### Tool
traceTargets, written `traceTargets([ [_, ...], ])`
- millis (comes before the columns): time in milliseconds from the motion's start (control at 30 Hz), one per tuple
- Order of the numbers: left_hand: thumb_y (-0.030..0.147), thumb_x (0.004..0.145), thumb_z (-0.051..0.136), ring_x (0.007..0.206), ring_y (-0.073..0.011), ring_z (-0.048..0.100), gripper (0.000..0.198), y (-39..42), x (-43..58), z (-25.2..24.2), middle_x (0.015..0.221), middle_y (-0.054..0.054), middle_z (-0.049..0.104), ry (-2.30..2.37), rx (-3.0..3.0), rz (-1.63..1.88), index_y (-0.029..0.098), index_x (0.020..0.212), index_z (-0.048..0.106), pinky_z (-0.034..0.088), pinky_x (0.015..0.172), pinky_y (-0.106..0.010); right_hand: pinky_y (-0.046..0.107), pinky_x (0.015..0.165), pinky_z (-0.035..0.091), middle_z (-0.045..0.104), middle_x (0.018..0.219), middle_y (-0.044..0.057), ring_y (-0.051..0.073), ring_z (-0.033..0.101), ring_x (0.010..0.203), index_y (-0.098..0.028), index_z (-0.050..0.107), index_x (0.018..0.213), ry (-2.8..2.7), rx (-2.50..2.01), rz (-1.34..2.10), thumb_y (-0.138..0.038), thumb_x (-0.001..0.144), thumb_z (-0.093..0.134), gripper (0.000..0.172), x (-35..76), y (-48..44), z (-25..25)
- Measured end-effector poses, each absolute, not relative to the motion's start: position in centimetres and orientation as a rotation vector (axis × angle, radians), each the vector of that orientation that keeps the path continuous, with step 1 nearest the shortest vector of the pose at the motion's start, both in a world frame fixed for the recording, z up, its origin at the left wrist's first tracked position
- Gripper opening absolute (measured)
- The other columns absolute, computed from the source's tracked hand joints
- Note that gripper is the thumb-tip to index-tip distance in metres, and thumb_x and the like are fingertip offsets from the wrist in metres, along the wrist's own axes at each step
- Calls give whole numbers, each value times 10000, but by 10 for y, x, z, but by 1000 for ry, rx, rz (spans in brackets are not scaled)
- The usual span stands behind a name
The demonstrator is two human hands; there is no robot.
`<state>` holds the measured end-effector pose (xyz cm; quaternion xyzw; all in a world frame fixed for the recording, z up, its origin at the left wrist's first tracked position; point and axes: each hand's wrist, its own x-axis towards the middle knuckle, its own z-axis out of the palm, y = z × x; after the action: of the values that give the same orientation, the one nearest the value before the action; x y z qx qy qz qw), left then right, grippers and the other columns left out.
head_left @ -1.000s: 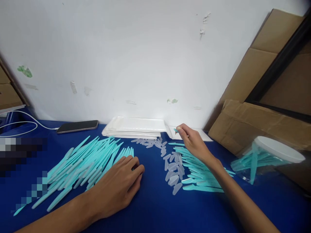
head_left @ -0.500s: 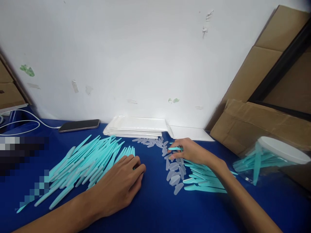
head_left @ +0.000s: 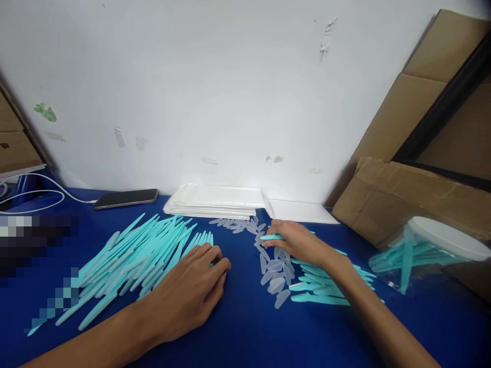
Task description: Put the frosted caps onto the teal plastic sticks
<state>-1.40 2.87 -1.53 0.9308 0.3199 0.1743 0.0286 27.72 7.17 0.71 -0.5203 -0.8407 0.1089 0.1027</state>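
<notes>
Fingers curled, my left hand [head_left: 197,283] is closed over a bunch of teal eyebrow razors [head_left: 203,238], whose tips stick out beyond the knuckles. Left of it lies a big pile of razors [head_left: 134,255], loosely pointing the same way. My right hand [head_left: 293,239] pinches one teal eyebrow razor [head_left: 273,237] between thumb and fingers, its end pointing left. Beneath and beside that hand are scattered translucent blade caps [head_left: 274,266]. Under my right forearm a smaller group of razors [head_left: 320,291] lies in a row, partly covered by the arm.
White flat packets [head_left: 215,195] are stacked against the wall. A phone [head_left: 126,198] on a white cable lies at the back left. At right, a clear jar [head_left: 425,255] with a white lid lies on its side with razors inside, near cardboard boxes [head_left: 414,199]. Blue covers the table [head_left: 253,332].
My right hand has shifted slightly left with the razor, over the caps. More of the right-hand razor row shows behind the forearm. My left hand has stayed in place.
</notes>
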Motion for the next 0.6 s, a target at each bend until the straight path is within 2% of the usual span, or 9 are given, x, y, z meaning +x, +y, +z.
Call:
traceTargets([
  [300,165,1004,374,933,-221,523,184,31,-14,-17,1042,-70,562,985,2837,543,188,985,556,472,813,-407,341,797,443,691,1042,60,241,632,940,-267,694,1102,-2370,-1566,239,-602,984,437,439,273,64,16],
  [433,160,999,379,961,-226,528,185,30,-15,-18,1050,-72,564,983,2835,528,189,967,559,475,830,-404,336,759,439,655,985,51,210,618,851,-256,674,1026,-2361,-1609,108,-510,1044,321,434,275,66,14],
  [600,159,995,390,958,-229,538,179,29,-14,-17,1051,-68,572,982,2836,523,192,965,564,481,827,-405,302,681,429,611,1054,67,181,595,794,-248,632,1130,-2327,-1479,-108,-424,1051,362,332,277,70,10],
])
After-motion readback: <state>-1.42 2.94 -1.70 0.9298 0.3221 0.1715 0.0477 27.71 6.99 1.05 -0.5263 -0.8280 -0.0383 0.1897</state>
